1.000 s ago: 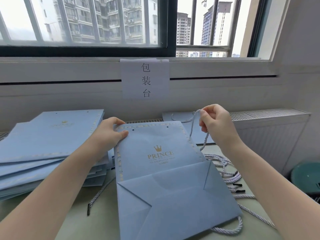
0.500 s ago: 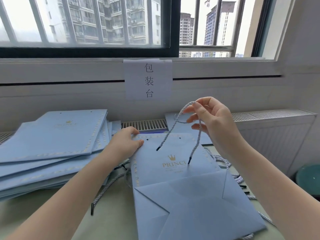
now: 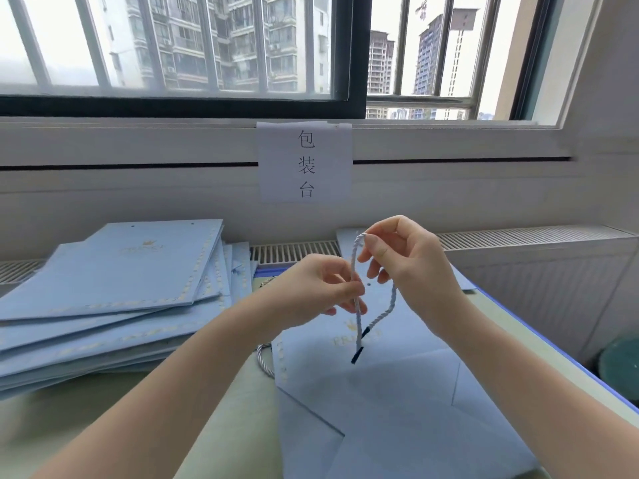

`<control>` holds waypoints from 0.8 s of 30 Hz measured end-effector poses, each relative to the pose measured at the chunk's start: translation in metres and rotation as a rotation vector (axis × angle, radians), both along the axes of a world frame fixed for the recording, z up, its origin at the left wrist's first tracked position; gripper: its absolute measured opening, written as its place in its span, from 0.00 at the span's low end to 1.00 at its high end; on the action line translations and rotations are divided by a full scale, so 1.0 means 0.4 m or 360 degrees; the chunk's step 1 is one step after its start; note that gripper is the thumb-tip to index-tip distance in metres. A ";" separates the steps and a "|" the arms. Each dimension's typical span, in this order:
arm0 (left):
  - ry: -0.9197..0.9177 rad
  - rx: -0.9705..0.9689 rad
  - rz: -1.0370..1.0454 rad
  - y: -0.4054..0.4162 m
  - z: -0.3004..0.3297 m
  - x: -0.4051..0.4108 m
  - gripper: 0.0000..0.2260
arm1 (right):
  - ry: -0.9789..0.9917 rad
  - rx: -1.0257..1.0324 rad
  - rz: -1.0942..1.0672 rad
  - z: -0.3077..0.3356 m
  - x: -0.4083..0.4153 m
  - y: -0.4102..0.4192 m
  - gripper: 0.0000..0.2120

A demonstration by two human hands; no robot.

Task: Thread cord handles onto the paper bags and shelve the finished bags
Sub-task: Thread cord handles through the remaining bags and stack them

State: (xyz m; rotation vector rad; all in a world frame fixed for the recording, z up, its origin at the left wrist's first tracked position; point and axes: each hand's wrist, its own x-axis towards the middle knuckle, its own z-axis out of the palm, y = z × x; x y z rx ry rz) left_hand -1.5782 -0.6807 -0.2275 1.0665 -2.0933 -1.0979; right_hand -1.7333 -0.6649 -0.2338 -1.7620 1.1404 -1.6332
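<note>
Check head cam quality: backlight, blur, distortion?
Head view: window backlit, sky blown out; wide-angle bends the sill and radiator; gold print on the flat bag is soft; cord and both hands, left hand, right hand, evenly lit, sharp.

a packing station: stacked flat paper bags (image 3: pixel 114 281) under a paper sign (image 3: pixel 306 162).

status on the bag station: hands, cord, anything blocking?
Left hand pinches one strand of the cord; right hand holds its loop end. Both black tips hang free above the flat bag, unthreaded. Nothing in the way.
</note>
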 end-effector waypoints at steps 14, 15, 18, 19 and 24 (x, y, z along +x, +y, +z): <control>-0.0020 -0.0474 0.0556 -0.079 -0.032 0.070 0.10 | 0.0026 -0.0014 -0.0272 -0.023 -0.050 -0.034 0.06; 0.0007 -0.0475 0.0534 -0.078 -0.036 0.067 0.09 | 0.0136 -0.0022 -0.0266 -0.026 -0.045 -0.032 0.05; 0.0049 -0.0484 0.0434 -0.061 -0.045 0.045 0.04 | 0.0518 -0.0036 -0.0183 -0.031 -0.017 -0.021 0.08; 0.0093 -0.0463 0.0411 -0.053 -0.048 0.035 0.02 | 0.0616 -0.0022 -0.0140 -0.035 -0.006 -0.019 0.10; 0.0059 -0.0719 0.0412 -0.036 -0.072 0.010 0.11 | 0.0772 0.0059 -0.0027 -0.052 0.024 -0.016 0.06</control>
